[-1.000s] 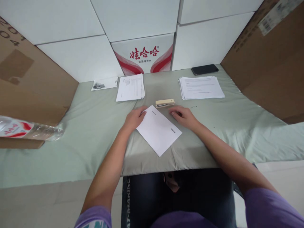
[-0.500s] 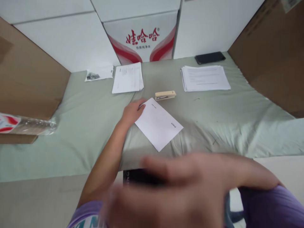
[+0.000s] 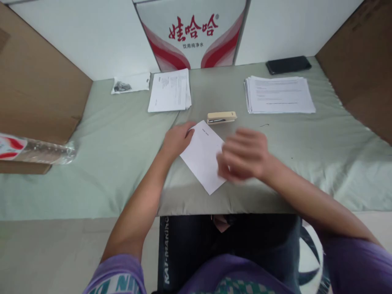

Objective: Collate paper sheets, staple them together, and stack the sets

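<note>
A white rectangular paper sheet (image 3: 203, 157) lies skewed at the near table edge, apparently not yet stapled. The left hand (image 3: 177, 140) presses flat on its left corner; the blurred right hand (image 3: 243, 155) hovers over its right side, grip unclear. A beige stapler (image 3: 221, 117) sits untouched just beyond.
</note>
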`<state>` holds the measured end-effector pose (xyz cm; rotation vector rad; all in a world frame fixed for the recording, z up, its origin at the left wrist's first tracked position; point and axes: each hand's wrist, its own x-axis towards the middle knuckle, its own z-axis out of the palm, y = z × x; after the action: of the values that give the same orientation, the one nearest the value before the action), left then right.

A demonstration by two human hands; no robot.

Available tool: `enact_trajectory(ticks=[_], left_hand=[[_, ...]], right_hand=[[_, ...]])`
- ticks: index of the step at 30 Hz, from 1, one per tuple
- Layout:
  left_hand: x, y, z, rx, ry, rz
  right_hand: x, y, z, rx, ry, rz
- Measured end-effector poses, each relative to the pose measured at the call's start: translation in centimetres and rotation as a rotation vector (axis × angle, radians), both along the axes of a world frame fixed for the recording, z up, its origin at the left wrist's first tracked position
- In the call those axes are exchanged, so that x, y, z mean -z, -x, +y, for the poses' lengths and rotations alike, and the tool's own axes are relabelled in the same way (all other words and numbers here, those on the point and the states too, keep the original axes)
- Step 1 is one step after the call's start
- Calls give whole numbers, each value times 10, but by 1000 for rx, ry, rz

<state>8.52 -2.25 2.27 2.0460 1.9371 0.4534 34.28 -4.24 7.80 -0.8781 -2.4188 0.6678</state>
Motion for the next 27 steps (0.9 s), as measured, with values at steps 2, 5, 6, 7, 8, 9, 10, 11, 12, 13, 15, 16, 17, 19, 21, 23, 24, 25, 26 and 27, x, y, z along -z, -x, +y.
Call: enact_trajectory(ticks=[2, 5, 6, 7, 8, 9, 10, 11, 12, 13, 15, 16, 17, 19, 21, 23, 24, 25, 26, 27], left_hand=[[0, -1, 0, 0, -7, 4], [1, 0, 1, 13, -13, -17], [1, 1, 2, 24, -22, -39], [1, 2, 2, 38, -29, -69], [2, 3, 2, 54, -34, -103], [2, 4, 3, 67, -37, -135], [2, 4, 3, 74, -37, -157], [2, 4, 2, 75, -32, -165], [1, 4, 2, 71, -24, -160], [1, 3, 2, 65, -18, -145], [-1, 0, 1, 54, -7, -108], [-1, -2, 1, 52, 0, -91], [-1, -3, 1, 50, 4, -79], [-1, -7, 2, 46, 6, -62], [1, -11, 5, 34, 3, -45], [3, -14, 8, 15, 4, -26], [5, -15, 9, 7, 5, -20], [6, -15, 11, 1, 3, -18], [7, -16, 11, -2, -1, -20], [8, -16, 12, -4, -5, -22]], right_hand=[[2, 26, 50, 152, -81, -71], [12, 55, 111, 416, -143, -134], [16, 62, 125, 460, -154, -152], [21, 68, 134, 480, -172, -173], [25, 73, 139, 476, -194, -199], [29, 77, 142, 453, -219, -228], [33, 80, 141, 418, -243, -259], [36, 83, 139, 376, -261, -289], [38, 85, 136, 333, -272, -316], [40, 87, 133, 296, -277, -337], [44, 89, 129, 257, -276, -358], [45, 90, 128, 257, -273, -358], [45, 90, 129, 271, -267, -351], [45, 90, 134, 322, -237, -320], [44, 87, 140, 365, -187, -280], [44, 83, 148, 376, -122, -245], [44, 80, 152, 371, -88, -232], [44, 77, 155, 364, -58, -222], [44, 75, 157, 357, -29, -217], [45, 73, 160, 350, -3, -216]])
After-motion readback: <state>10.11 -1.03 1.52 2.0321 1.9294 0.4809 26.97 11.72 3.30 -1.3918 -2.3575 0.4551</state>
